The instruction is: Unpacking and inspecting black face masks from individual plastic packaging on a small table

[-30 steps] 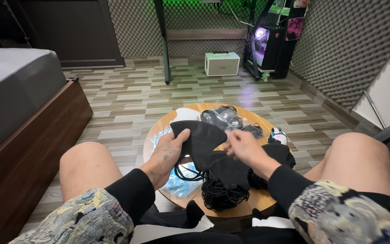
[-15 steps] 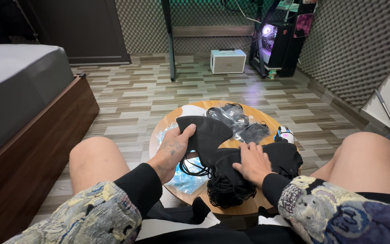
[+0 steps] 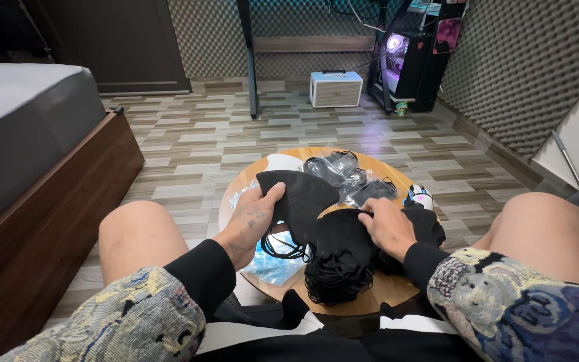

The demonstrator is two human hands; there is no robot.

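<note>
My left hand (image 3: pixel 252 218) grips one black face mask (image 3: pixel 299 198) by its left edge, held just above a small round wooden table (image 3: pixel 376 298) between my knees. My right hand (image 3: pixel 387 224) rests fingers-down on a stack of black masks (image 3: pixel 340 255) whose ear loops hang over the table's near edge. More black masks in clear plastic wrap (image 3: pixel 343 171) lie at the far side of the table. An empty clear wrapper (image 3: pixel 273 265) lies under my left wrist.
A grey bed with a dark wooden frame (image 3: pixel 28 174) runs along the left. A small white box speaker (image 3: pixel 335 88) and a lit computer tower (image 3: pixel 413 57) stand on the floor ahead, beside a desk leg (image 3: pixel 249 60). A small white object (image 3: pixel 422 198) sits at the table's right edge.
My right hand has dropped from the single mask onto the stack of masks. My left hand keeps the single mask, now lifted slightly left. The view has tilted down a little.
</note>
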